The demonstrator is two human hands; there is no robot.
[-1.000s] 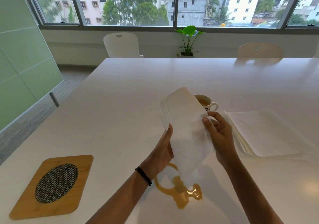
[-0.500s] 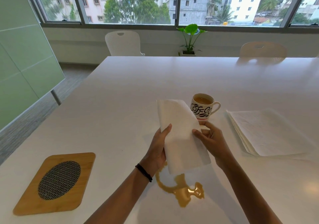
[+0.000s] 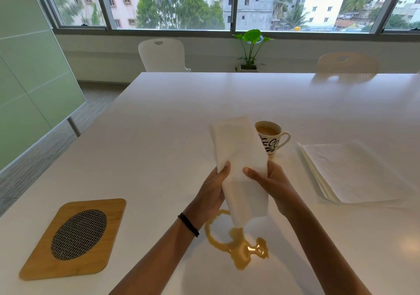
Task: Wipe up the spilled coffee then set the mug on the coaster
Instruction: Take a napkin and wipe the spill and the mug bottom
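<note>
Midair, left hand [image 3: 211, 194] and right hand [image 3: 271, 184] grip a napkin [image 3: 241, 158] hiding part of the mug [image 3: 271, 139] at 1 o'clock; its tip overlaps the spill [image 3: 241, 249], contact unclear. Coaster [image 3: 75, 238] lies at 8 o'clock.

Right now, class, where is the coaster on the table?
In the head view, the coaster lies at the near left of the table, left of the coffee spill; the mug stands farther back to the right.

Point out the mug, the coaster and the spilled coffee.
mug [image 3: 271, 144], head view, on its printed side wall.
coaster [image 3: 78, 234], head view, on its mesh centre.
spilled coffee [image 3: 239, 256], head view, on the widest pool.
</note>
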